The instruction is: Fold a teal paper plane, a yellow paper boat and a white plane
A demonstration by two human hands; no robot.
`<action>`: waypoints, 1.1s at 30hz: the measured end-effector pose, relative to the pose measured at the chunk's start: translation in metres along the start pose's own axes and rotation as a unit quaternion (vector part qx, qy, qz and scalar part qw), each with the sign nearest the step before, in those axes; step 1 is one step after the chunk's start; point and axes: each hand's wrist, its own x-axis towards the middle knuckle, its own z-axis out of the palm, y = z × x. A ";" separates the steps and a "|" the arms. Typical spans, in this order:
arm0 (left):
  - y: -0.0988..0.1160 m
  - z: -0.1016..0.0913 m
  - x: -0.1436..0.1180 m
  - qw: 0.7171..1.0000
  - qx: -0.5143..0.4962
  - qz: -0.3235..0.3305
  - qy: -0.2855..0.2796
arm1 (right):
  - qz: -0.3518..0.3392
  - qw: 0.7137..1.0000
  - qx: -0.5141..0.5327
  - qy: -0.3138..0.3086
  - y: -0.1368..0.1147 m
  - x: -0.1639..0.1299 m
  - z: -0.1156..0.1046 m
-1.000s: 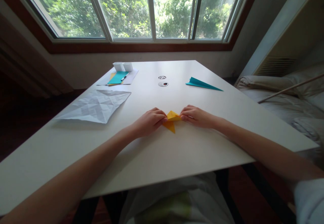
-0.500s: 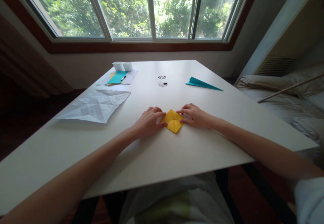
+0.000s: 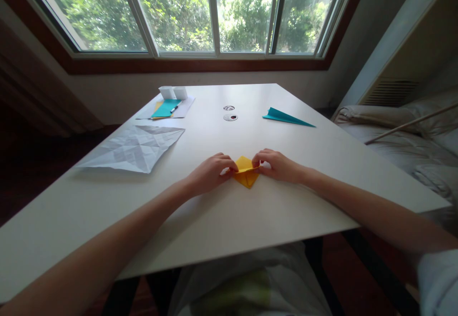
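A small folded yellow paper (image 3: 246, 172) lies on the white table (image 3: 229, 220) in front of me. My left hand (image 3: 209, 174) pinches its left corner with the fingertips. My right hand (image 3: 278, 165) pinches its right corner. The upper flap of the paper is raised a little between the two hands, and the lower point rests on the table.
A large creased white sheet (image 3: 134, 147) lies to the left. Farther back are a teal sheet with a pen (image 3: 166, 108) and two small white boxes (image 3: 173, 92). A teal paper plane (image 3: 286, 117) lies at the back right, a cable hole (image 3: 230, 117) at the middle. Bedding (image 3: 404, 135) is on the right.
Half a second ago the yellow paper lay pressed flat under both hands. Now both hands pinch its side corners and the upper flap is lifted again.
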 end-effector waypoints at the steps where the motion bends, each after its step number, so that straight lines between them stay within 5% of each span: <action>1: 0.000 -0.002 0.000 1.000 -0.006 0.008 -0.011 | -0.006 1.000 0.001 -0.007 0.000 0.000 -0.001; 12: 0.013 -0.021 -0.007 0.990 0.086 0.045 -0.101 | -0.101 0.989 -0.061 -0.086 -0.001 -0.006 -0.014; 33: 0.053 -0.001 -0.018 0.971 0.193 0.040 -0.135 | -0.124 0.959 -0.239 -0.088 -0.017 -0.008 -0.006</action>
